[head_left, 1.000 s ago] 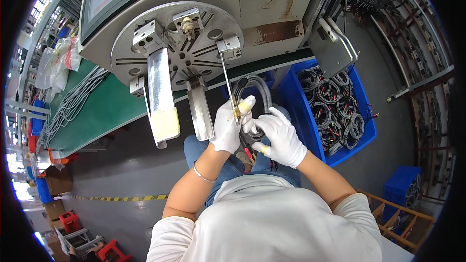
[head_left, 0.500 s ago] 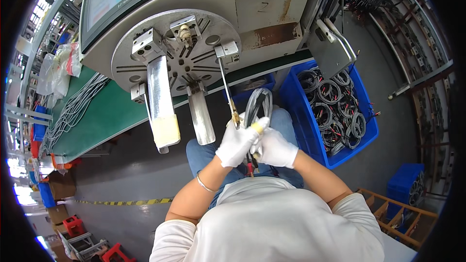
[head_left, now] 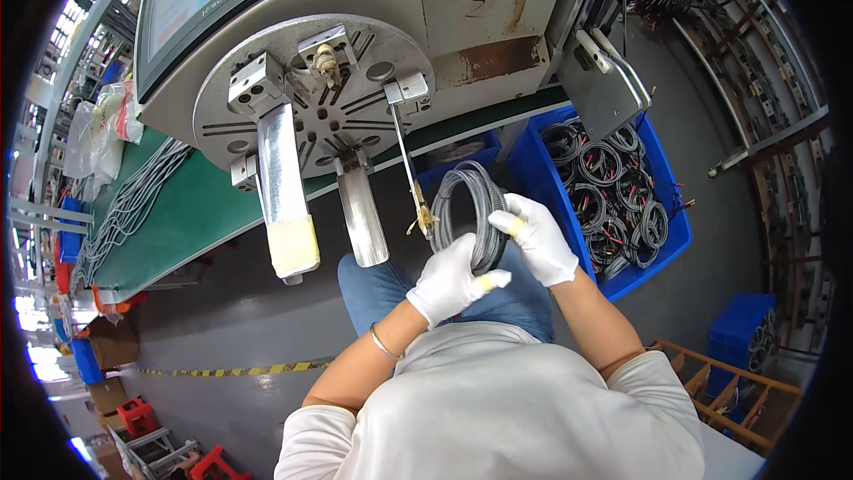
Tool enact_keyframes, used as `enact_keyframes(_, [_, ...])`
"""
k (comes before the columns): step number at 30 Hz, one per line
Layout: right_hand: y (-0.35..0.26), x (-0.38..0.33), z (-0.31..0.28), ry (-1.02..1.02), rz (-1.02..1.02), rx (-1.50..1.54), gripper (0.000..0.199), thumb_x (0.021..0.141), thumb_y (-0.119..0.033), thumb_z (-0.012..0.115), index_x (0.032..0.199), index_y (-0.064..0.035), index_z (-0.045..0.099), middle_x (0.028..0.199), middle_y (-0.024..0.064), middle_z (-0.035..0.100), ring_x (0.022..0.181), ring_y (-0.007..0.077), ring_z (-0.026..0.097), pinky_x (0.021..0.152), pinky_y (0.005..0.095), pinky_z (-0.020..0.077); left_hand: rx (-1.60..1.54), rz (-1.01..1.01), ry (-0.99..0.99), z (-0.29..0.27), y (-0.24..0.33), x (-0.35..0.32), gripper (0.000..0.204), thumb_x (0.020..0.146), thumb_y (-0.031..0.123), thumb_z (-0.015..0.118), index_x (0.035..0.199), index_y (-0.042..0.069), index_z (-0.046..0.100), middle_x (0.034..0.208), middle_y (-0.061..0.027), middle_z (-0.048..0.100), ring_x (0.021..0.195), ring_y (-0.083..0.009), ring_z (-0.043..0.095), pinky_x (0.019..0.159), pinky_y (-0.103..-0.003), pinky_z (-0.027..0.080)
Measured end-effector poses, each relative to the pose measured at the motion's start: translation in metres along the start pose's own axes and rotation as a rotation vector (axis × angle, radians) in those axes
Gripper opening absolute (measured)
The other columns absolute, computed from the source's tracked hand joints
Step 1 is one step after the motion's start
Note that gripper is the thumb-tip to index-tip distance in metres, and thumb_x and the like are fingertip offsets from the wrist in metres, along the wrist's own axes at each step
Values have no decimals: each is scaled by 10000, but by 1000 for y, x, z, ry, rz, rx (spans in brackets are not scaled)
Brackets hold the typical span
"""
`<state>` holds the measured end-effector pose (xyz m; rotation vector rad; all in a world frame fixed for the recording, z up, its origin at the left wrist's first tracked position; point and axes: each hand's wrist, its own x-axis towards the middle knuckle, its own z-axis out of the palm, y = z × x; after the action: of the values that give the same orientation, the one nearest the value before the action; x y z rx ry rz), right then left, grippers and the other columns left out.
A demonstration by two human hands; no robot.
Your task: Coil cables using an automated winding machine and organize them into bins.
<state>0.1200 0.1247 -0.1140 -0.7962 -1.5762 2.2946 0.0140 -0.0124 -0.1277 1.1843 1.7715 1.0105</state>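
Note:
A coil of grey cable (head_left: 475,204) is held above my lap between both hands, its loops facing up toward me. My left hand (head_left: 451,282), in a white glove with yellow tape at the thumb, grips the coil's near lower side. My right hand (head_left: 542,240), gloved the same way, closes on its right side with thumb and fingers. Just left of the coil hangs a thin metal rod with a brass-coloured clip (head_left: 422,213). It is fixed to the round slotted metal disc (head_left: 306,111) of a machine. The cable's ends are mostly hidden by my hands.
Two broad metal arms stick out from the disc, one with a yellow-wrapped tip (head_left: 294,247). A blue crate (head_left: 653,271) at the right holds several coiled cables. Loose grey cables (head_left: 133,200) lie on the green bench (head_left: 164,240) at left. A wooden rack (head_left: 729,400) stands lower right.
The coil has turned and spread from a narrow bundle into a wide round ring. My hands have moved apart, the right one up and to the right. The red-tipped ends no longer show clearly.

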Motion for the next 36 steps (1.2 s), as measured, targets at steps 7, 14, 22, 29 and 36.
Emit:
enact_keyframes(7, [-12, -13, 15, -91, -163, -394, 189, 855, -155, 628, 937, 14, 608, 845, 41, 611, 761, 121, 548, 706, 276, 446, -1103, -155, -33, -1, -12, 19, 776, 892, 650, 352, 1257, -30, 440, 1196, -179, 561, 1129, -254, 547, 977, -381, 440])
enact_keyframes(14, [-11, -18, 20, -23, -727, -1108, 203, 775, -173, 667, 934, -57, 620, 830, 127, 581, 742, 320, 572, 666, 364, 469, -1591, -86, 55, -14, -3, 23, 470, 963, 380, 464, 1165, -43, 492, 1123, -229, 605, 1105, -315, 577, 984, -393, 449])
enact_keyframes(22, [-9, -25, 24, 9, -673, -1185, 158, 771, -160, 636, 907, -81, 619, 782, 92, 548, 702, 287, 575, 611, 394, 467, -1418, -91, 176, -26, 1, 15, 358, 962, 291, 453, 1102, -37, 488, 929, -174, 642, 1037, -359, 612, 933, -433, 482])
enact_keyframes(29, [-10, -28, 18, -140, -623, -1115, 188, 770, -213, 649, 906, -85, 625, 832, 89, 576, 738, 284, 585, 661, 391, 479, -1458, -80, 128, -30, 2, 15, 254, 942, 293, 490, 946, 43, 538, 621, -19, 470, 698, -231, 563, 819, -432, 486])
enact_keyframes(36, [-52, -13, -5, 167, -805, -1235, 555, 645, -206, 754, 1149, -67, 566, 961, 120, 619, 917, 327, 588, 835, 396, 475, -1472, -259, -404, -59, 6, 10, 337, 974, 307, 438, 716, 92, 450, 439, 51, 288, 341, -80, 273, 354, -253, 310])
